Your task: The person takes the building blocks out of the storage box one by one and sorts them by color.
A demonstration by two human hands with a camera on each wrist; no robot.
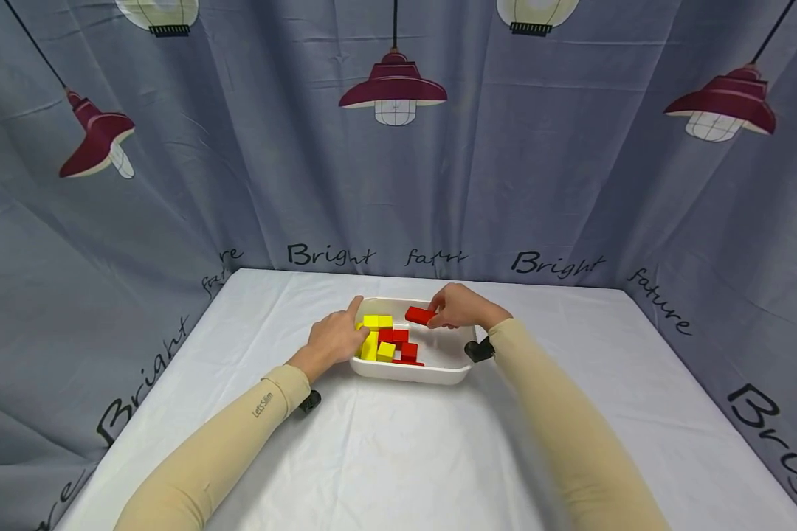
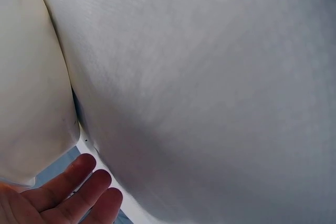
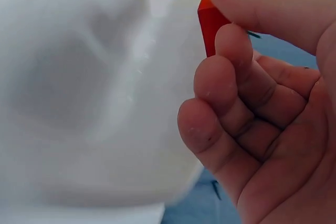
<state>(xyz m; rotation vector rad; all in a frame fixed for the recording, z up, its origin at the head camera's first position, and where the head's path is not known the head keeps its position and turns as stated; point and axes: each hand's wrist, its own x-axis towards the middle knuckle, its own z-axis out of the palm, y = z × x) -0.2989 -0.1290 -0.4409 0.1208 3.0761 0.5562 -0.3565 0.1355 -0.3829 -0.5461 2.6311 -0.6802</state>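
In the head view a white tray [image 1: 412, 375] holds yellow blocks [image 1: 386, 352] on its left side and red blocks [image 1: 409, 351] beside them. My left hand [image 1: 332, 338] grips the tray's left rim, thumb over the inside by the yellow blocks; its other fingers [image 2: 86, 190] lie outside the wall in the left wrist view. Over the tray's far right part, my right hand [image 1: 461, 305] pinches a long red block [image 1: 419, 316] between thumb and forefinger. The right wrist view shows that red block [image 3: 211, 24] tilted, with the remaining fingers bent below it.
A white cloth [image 1: 385, 457] covers the table under the tray. Behind the table's far edge hangs a grey-blue curtain [image 1: 292, 162] printed with lamps and lettering. Dark wrist devices [image 1: 480, 349] sit under both sleeves.
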